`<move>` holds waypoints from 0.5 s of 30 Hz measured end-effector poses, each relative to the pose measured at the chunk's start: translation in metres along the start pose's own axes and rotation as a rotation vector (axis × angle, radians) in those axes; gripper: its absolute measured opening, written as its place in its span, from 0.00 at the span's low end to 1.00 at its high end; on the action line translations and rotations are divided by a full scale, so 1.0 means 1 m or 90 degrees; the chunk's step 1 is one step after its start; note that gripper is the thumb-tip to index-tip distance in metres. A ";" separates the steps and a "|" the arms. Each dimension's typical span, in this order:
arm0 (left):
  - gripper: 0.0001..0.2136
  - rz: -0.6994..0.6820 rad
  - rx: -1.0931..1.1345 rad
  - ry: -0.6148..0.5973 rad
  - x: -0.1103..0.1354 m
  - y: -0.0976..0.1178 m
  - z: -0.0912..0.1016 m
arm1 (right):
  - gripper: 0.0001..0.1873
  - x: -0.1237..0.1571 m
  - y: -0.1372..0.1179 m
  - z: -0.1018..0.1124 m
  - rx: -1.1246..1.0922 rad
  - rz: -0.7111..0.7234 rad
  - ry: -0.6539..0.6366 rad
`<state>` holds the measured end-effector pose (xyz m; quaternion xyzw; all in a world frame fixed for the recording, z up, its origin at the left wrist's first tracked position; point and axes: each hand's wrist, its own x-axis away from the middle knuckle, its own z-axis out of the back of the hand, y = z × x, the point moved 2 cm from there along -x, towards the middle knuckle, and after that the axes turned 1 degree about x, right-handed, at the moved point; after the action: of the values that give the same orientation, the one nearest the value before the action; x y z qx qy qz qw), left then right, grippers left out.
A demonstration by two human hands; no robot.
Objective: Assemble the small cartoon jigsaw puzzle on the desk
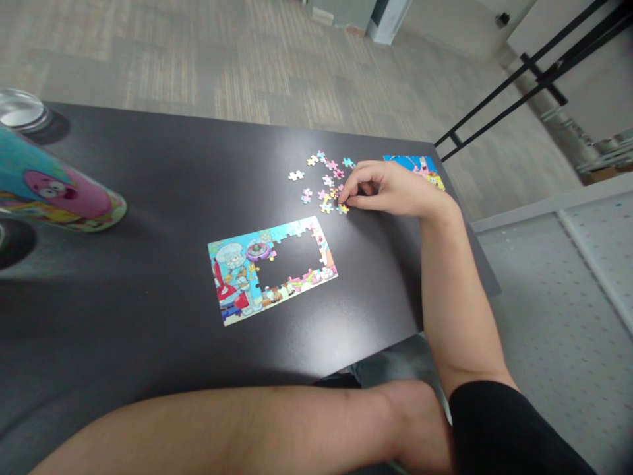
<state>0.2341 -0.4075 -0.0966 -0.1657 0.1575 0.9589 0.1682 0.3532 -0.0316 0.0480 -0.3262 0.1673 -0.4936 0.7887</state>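
Note:
My right hand (383, 188) reaches over the loose jigsaw puzzle pieces (325, 180), thumb and index finger pinched at a puzzle piece (343, 208) on the pile's near right edge. Its other fingers are curled. Closer to me lies a partly assembled jigsaw puzzle (240, 284), a colourful cartoon picture with its border joined and a hole in the middle. My left forearm crosses the bottom of the view, and my left hand (420, 422) rests below the table edge near my right sleeve, its fingers hidden.
A cartoon-printed cylindrical tin (64, 181) lies on the left, with a round metal lid (22, 111) behind it. A blue picture card (418, 168) sits near the right edge of the dark table (163, 178), partly behind my right hand. Black metal rails (514, 79) stand beyond that corner.

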 end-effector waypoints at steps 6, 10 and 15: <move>0.10 -0.095 0.056 -0.043 0.007 0.001 0.007 | 0.17 0.004 -0.008 0.001 0.018 -0.015 0.010; 0.09 -0.095 0.067 -0.080 0.004 0.000 0.010 | 0.14 -0.001 -0.014 -0.007 0.038 0.005 0.041; 0.08 -0.094 0.072 -0.092 0.002 0.000 0.012 | 0.09 -0.011 -0.023 -0.023 0.051 0.017 0.016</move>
<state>0.2287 -0.4028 -0.0863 -0.0978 0.1858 0.9430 0.2583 0.3191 -0.0368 0.0465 -0.2854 0.1616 -0.4935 0.8055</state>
